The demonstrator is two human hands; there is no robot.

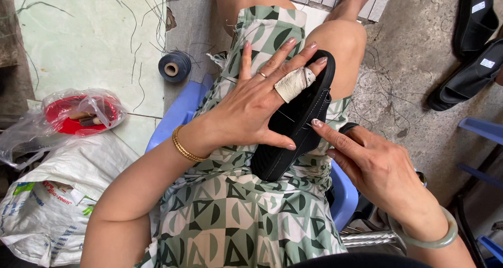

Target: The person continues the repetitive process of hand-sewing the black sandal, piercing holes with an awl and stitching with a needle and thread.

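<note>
Slippage is the main risk: the black sandal sole (293,126) rests slanted on the person's lap, over the green patterned dress (236,215), and only the left hand (251,105) pins it, fingers spread flat across its upper face, thumb along its near edge. One finger wears a white cloth wrap (295,83), which may grip the smooth sole poorly. The right hand (367,158) comes in from the right, forefinger extended onto the sole's stitched edge, other fingers loosely curled; it pinches nothing I can make out, though a fine thread would be too thin to see. A firm push there could tip the sole off the knee toward the concrete floor (414,74), among loose threads, far from the thread spool (175,66)
</note>
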